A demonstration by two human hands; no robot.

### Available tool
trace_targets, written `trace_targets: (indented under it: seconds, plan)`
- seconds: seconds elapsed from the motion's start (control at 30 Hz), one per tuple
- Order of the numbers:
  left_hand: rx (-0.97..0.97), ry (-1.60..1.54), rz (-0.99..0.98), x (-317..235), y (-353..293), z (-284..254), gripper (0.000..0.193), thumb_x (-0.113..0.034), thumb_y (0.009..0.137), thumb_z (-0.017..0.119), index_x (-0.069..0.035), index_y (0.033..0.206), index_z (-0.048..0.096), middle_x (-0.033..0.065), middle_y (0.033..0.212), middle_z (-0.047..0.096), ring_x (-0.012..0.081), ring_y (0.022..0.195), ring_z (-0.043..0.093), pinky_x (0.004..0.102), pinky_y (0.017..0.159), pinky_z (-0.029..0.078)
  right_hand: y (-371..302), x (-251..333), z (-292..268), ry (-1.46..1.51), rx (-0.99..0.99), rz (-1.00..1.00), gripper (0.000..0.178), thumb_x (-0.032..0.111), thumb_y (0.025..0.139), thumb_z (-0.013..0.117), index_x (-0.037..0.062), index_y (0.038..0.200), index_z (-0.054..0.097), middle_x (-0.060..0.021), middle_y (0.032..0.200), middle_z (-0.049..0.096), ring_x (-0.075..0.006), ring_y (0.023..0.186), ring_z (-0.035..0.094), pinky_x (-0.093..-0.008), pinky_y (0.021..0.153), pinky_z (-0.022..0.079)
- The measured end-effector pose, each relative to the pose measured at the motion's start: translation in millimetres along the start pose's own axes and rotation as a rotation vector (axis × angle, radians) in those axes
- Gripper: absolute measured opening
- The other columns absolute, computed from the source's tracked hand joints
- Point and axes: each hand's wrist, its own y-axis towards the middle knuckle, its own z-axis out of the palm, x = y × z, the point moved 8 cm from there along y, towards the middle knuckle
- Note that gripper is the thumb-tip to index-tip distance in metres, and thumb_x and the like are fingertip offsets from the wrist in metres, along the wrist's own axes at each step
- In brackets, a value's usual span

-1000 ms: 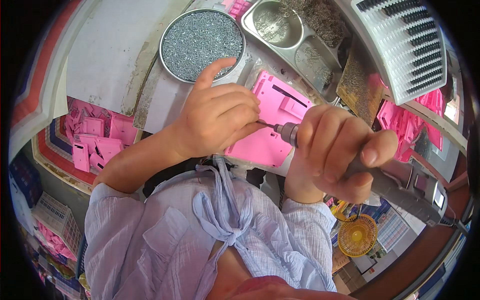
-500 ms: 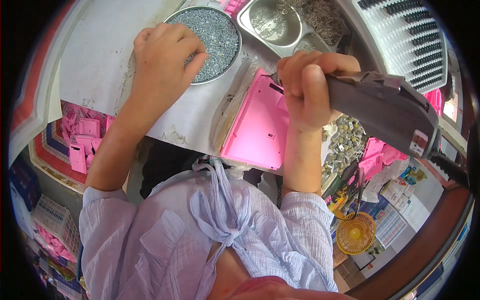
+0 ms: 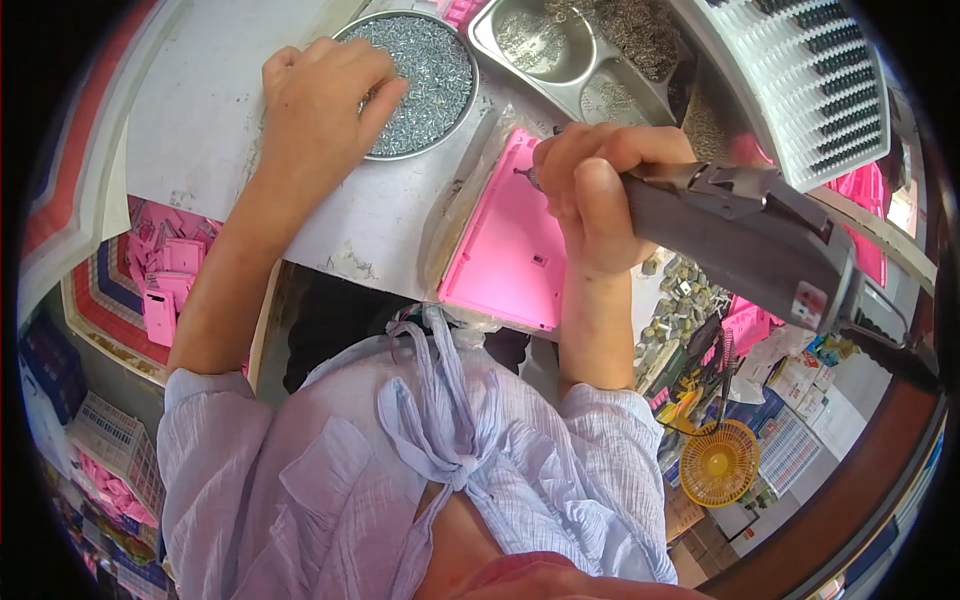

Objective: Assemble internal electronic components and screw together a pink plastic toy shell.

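Note:
My right hand (image 3: pixel 605 195) is wrapped round a dark grey electric screwdriver (image 3: pixel 740 235). The driver's narrow tip points left, over the far part of a flat pink plastic panel (image 3: pixel 505 260). Whether the tip touches the panel I cannot tell. This panel lies at the table's near edge on a worn, clear-wrapped base. My left hand (image 3: pixel 325 100) is at the left rim of a round metal dish (image 3: pixel 435 100) filled with small silver screws. Its fingers curl down and their tips are hidden, so anything pinched in them does not show.
A metal tray (image 3: pixel 575 95) with compartments of small metal parts stands beyond the panel. At the far right is a white rack (image 3: pixel 800 80) with black pieces. Small greyish parts (image 3: pixel 680 300) lie right of my forearm. Pink pieces (image 3: pixel 165 270) fill a bin at left; a yellow basket (image 3: pixel 718 462) sits lower right.
My right hand and the screwdriver have come a little nearer and to the left, shifting the tip across the panel. My left hand stays by the dish, its fingers still curled.

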Motion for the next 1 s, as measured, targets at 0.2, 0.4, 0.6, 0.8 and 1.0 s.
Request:
trace_targets:
  seconds: [0.2,0.4,0.6,0.8,1.0]
  plan:
    - [-0.030,-0.039,-0.032,4.5,-8.3,-4.9,0.009,-0.022,0.087,0.076,-0.014,0.085,0.072,-0.0038,0.089,0.072,0.0174,0.087,0.064,0.0425,0.091,0.035,-3.1,-1.1,-5.8,0.047,-0.008,0.041,0.023,0.001,0.091,0.069,0.0028,0.105,0.050,-0.0084,0.074,0.058,-0.0164,0.064,0.056,-0.0310,0.059,0.048]
    - [-0.048,-0.131,0.094,-17.5,-13.6,-13.1,0.007,-0.020,0.086,0.078,-0.015,0.087,0.072,-0.0031,0.090,0.074,0.0171,0.084,0.065,0.0417,0.092,0.036,17.2,59.6,9.2,0.347,0.131,-0.082,0.028,0.023,0.103,0.059,0.0086,0.125,0.051,-0.0010,0.068,0.052,-0.0149,0.059,0.050,-0.0345,0.056,0.043]
    - [0.038,-0.345,0.195,-70.6,-31.1,-26.5,0.010,-0.019,0.084,0.080,-0.015,0.088,0.071,-0.0040,0.087,0.072,0.0172,0.082,0.064,0.0413,0.093,0.038,13.6,67.1,34.9,0.307,0.217,-0.039,0.031,0.031,0.105,0.059,0.0107,0.127,0.051,0.0019,0.065,0.050,-0.0145,0.055,0.049,-0.0332,0.051,0.040]
    - [0.049,-0.390,0.220,-80.2,-35.9,-33.6,0.013,-0.020,0.082,0.080,-0.014,0.086,0.070,-0.0025,0.080,0.068,0.0183,0.079,0.062,0.0410,0.093,0.038,0.7,63.4,35.9,0.439,0.149,0.021,0.034,0.019,0.097,0.073,0.0050,0.117,0.050,-0.0068,0.071,0.057,-0.0170,0.062,0.054,-0.0370,0.064,0.050]
    - [0.107,-0.417,0.303,-88.6,-42.7,-34.1,0.013,-0.020,0.083,0.080,-0.013,0.083,0.069,-0.0011,0.076,0.064,0.0192,0.078,0.061,0.0407,0.091,0.039,-15.2,62.3,33.6,0.489,0.191,0.076,0.032,0.011,0.094,0.074,0.0041,0.114,0.049,-0.0092,0.075,0.059,-0.0172,0.064,0.055,-0.0371,0.066,0.052]
